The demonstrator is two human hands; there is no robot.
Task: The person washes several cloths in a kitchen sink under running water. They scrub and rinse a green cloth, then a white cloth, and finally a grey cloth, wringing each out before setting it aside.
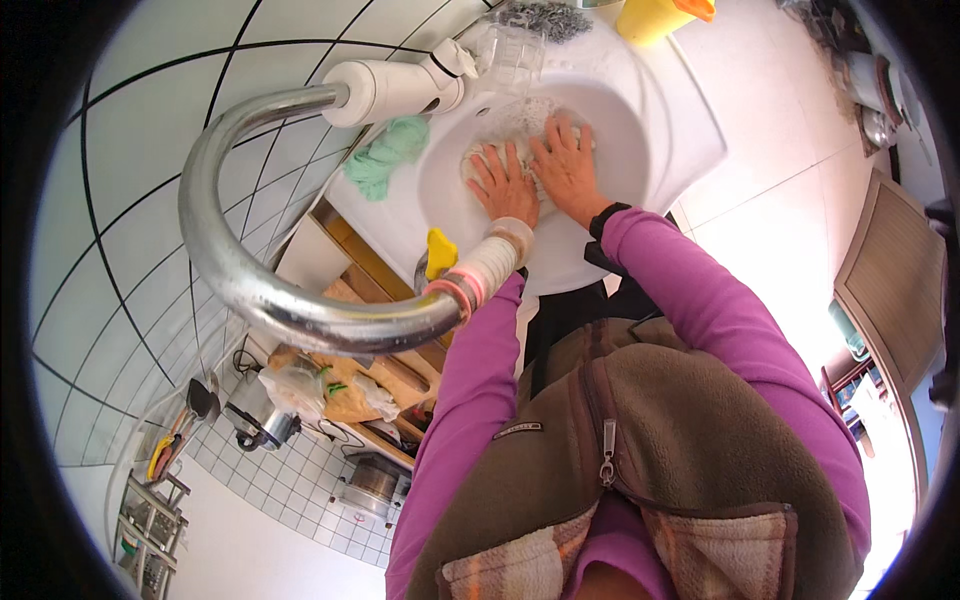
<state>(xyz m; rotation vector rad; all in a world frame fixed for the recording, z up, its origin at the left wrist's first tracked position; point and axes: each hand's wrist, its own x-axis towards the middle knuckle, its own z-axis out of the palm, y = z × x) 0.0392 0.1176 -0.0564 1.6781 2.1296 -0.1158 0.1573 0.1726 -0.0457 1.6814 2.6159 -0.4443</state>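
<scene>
Both hands are down in a white washbasin, pressing on a wet, pale cloth at its bottom. My left hand lies flat with its fingers spread on the left part of the cloth. Beside it, my right hand rests with spread fingers on the right part. Foamy water shows above the fingers. A curved metal faucet spout arches over the left side, and its ribbed end piece hides part of my left wrist.
A green cloth lies on the basin's left rim. A clear plastic container, a grey scouring pad and a yellow container stand along the far edge. Tiled wall borders the left. A yellow-handled valve sits near the spout.
</scene>
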